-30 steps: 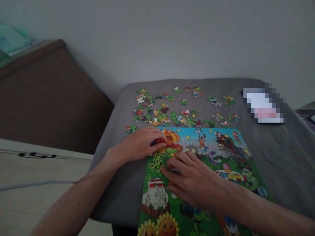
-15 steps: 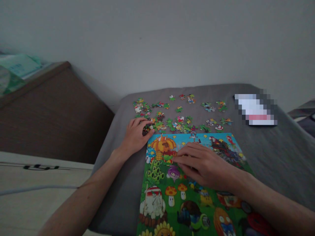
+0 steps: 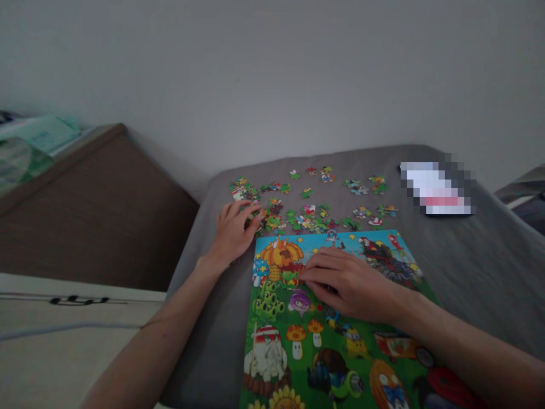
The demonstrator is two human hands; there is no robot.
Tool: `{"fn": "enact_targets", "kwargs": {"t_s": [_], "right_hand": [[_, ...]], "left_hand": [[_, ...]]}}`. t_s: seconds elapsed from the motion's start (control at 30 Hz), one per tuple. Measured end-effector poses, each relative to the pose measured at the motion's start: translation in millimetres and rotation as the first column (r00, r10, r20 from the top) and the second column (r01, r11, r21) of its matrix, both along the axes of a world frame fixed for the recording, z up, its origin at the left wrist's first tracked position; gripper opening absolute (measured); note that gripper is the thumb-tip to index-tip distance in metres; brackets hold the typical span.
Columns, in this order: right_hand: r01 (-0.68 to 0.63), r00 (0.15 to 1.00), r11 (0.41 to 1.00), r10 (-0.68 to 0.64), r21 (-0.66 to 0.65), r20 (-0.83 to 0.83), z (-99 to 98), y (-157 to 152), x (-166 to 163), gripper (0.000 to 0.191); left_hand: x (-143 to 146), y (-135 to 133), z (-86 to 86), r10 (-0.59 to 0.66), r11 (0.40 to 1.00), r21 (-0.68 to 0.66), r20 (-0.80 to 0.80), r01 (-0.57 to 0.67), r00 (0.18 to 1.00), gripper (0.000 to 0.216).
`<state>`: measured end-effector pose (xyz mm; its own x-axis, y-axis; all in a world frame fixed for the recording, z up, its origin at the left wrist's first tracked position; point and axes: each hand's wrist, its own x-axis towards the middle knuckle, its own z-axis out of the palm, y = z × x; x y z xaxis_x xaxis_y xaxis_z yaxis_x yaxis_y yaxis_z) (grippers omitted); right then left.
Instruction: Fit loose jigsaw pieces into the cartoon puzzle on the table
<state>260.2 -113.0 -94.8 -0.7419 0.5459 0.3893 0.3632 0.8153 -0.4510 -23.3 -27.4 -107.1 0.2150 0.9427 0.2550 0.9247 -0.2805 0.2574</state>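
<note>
A colourful cartoon picture sheet (image 3: 300, 363) with plants, mushrooms and a pumpkin lies on the grey cloth-covered surface. My right hand (image 3: 347, 281) rests on its upper middle, fingers curled close together and thumb tucked below. Whether something small sits under those fingertips is hidden. Past the sheet's upper left corner, my left hand (image 3: 234, 230) reaches over a pile of loose jigsaw pieces (image 3: 272, 218). Its thumb and fingers are apart, bent around the left edge of the pile, and partly cover some pieces.
More jigsaw pieces (image 3: 355, 186) are scattered behind the sheet. A phone with a blurred screen (image 3: 438, 187) lies at the back right of the grey cloth (image 3: 481, 272). To the left stands a brown cabinet (image 3: 93, 210) carrying green packages (image 3: 40, 136). A wall rises behind.
My left hand has shifted slightly left and up along the pile, its thumb drawn away from the sheet's corner. My right hand stays at the same spot on the sheet.
</note>
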Motion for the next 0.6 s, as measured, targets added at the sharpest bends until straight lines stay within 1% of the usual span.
{"fn": "enact_targets", "kwargs": {"t_s": [0.1,0.2,0.4,0.5,0.6], "right_hand": [[-0.002,1.000,1.000,0.002,-0.002,0.010,1.1,-0.1,-2.0,0.023],[-0.004,1.000,1.000,0.004,-0.014,0.014,1.1,0.8,-3.1,0.023],[0.009,1.000,1.000,-0.009,-0.010,0.003,-1.6,2.5,0.6,0.022],[0.005,1.000,1.000,-0.004,-0.023,0.011,-1.8,2.9,2.5,0.024],[0.013,0.999,0.999,-0.012,-0.039,0.030,-2.1,3.7,2.2,0.024]], "left_hand": [[11.2,-1.4,-0.1,-0.095,0.995,-0.043,-0.017,0.095,0.995,0.035],[13.1,0.8,0.4,-0.140,0.988,-0.058,-0.004,0.140,0.990,0.026],[-12.3,7.3,10.2,-0.115,0.993,-0.002,0.066,0.115,0.991,0.025],[-25.2,1.9,16.3,-0.120,0.993,0.008,0.084,0.120,0.989,0.026],[-30.0,-7.2,19.5,-0.168,0.985,-0.025,0.078,0.170,0.983,0.028]]}}
